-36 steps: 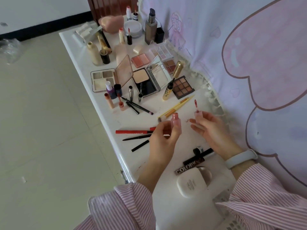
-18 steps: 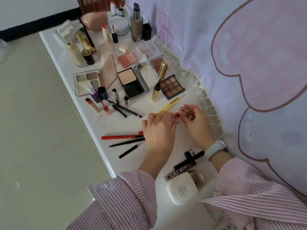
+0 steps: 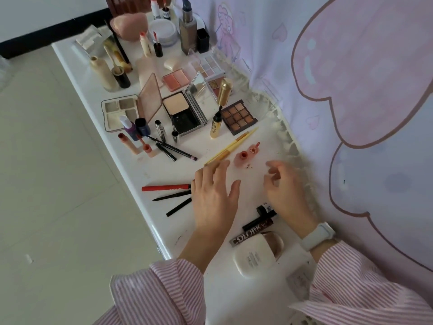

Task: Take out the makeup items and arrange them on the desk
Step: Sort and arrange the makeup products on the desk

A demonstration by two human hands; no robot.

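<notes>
With our left hand flat and empty and our right hand loosely curled, holding nothing, the uncapped pink lip gloss bottle stands just beyond our fingertips beside its wand, so a careless sweep could topple it and smear the desk.

We see lip gloss bottle upright on desk, its wand cap just behind-right; brush lies left of both; left hand, right hand nearer us.
</notes>
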